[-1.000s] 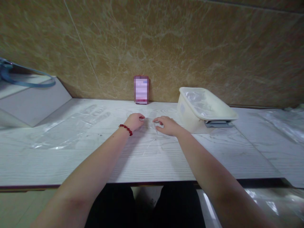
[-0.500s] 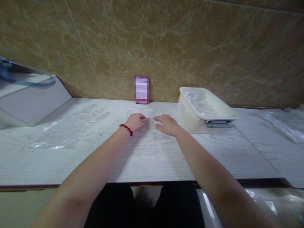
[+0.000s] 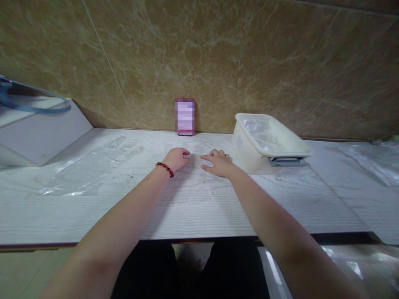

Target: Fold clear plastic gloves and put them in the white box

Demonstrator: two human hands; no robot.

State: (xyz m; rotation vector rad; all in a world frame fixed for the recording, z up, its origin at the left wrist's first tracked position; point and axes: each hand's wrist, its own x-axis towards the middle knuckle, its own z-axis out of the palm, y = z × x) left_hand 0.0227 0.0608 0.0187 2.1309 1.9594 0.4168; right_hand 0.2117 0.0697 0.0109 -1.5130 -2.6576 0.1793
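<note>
My left hand (image 3: 176, 159), wearing a bracelet of red beads (image 3: 165, 168), rests over the tabletop with its fingers curled toward the thumb. Whatever lies between those fingertips is too small to make out. Facing it, a short gap away, my right hand (image 3: 218, 163) has its thumb and index finger apart and grips nothing visible. A very faint sheet of clear plastic film (image 3: 199, 192) lies flat on the table below and between both hands; its outline is hard to see.
A cream bin (image 3: 249, 160) with clear plastic inside stands right of my right hand. A phone (image 3: 185, 117) leans on the marbled wall. Flat clear plastic bags (image 3: 90, 170) lie left, and crumpled plastic (image 3: 377, 162) lies far right. A white box (image 3: 46, 133) stands at left.
The whole view has shifted very slightly. My right thumb has moved a little to the left; otherwise both hands keep nearly the same place and shape.
</note>
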